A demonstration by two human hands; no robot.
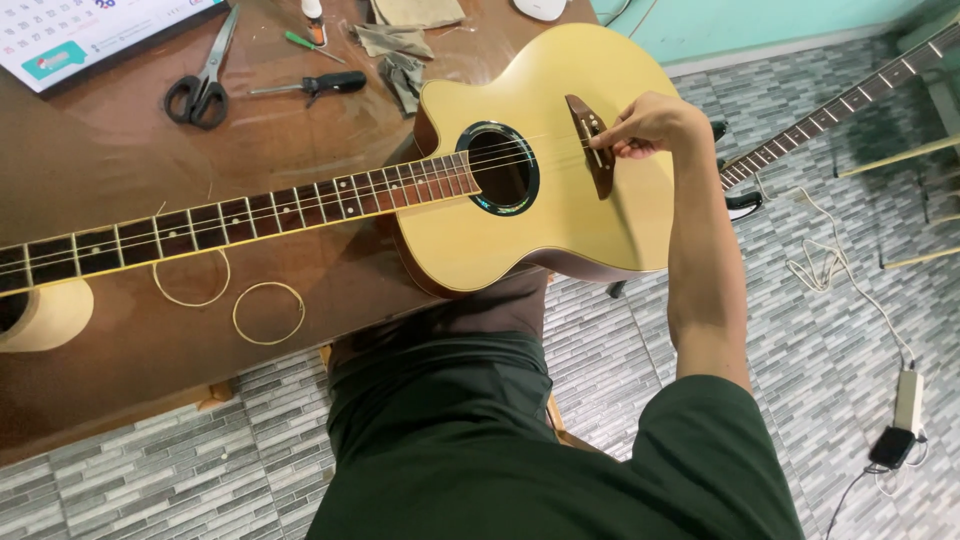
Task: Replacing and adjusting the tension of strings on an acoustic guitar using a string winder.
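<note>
- Right hand (650, 125) in a narrow pinch grip, fingertips (612, 146) closed at the bridge (592, 142) of the acoustic guitar (545, 215); whatever small part sits between them is too tiny to tell.
- Left hand not in view.
- Guitar lies face up, pale yellow top, dark bridge, round soundhole (500, 167); body hangs over the surface (120, 360) edge and onto the person's lap, neck (230, 222) runs left across the wood.
- Strings show along the fretboard; I cannot tell how many.
- Two coiled strings (268, 313) lie on the surface just below the neck.
- Tape roll (45, 318) at the left edge, under the neck end.
- Beyond the neck: black-handled scissors (203, 82), screwdriver (312, 86), crumpled grey cloths (398, 62), calendar (90, 28) in the far left corner.
- Second guitar neck (840, 110) sticks in from the right, over the grey tiled floor (850, 340).
- White cable with adapter (905, 405) on the floor, well apart from the hand.
</note>
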